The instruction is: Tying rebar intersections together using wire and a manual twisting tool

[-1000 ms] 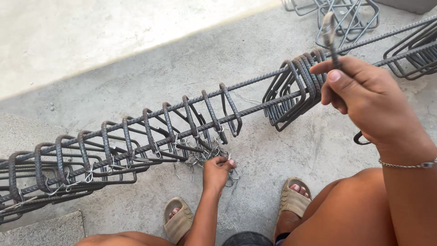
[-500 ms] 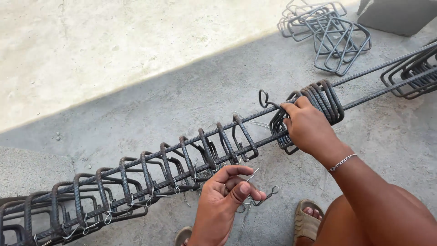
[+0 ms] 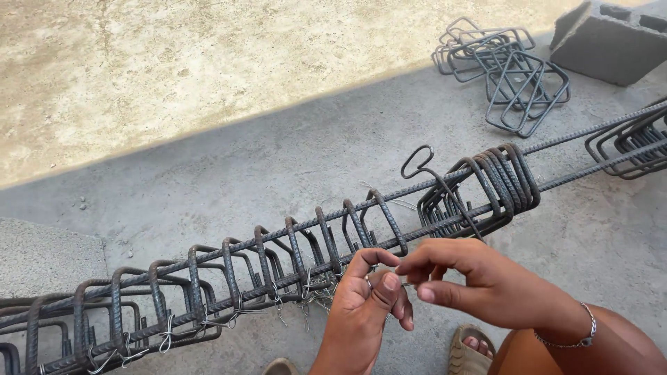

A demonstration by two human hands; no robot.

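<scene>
- The left hand (image 3: pixel 361 312) and right hand (image 3: pixel 479 281) meet just in front of the rebar cage (image 3: pixel 278 267), fingertips pinched together on what looks like a thin tie wire (image 3: pixel 401 283).
- Both grips are nearly closed; the wire between them is mostly hidden by the fingers.
- Such wire is probably light and bendable, best held near its ends.
- The cage looks heavy and stiff; its stirrups (image 3: pixel 500 184) bunch together further right.
- A hooked tool (image 3: pixel 424 167) hangs on the bars, unheld.
- Spare stirrups (image 3: pixel 511 69) and a block (image 3: pixel 611 42) lie well apart.
- The cage's ends are cut off.
</scene>
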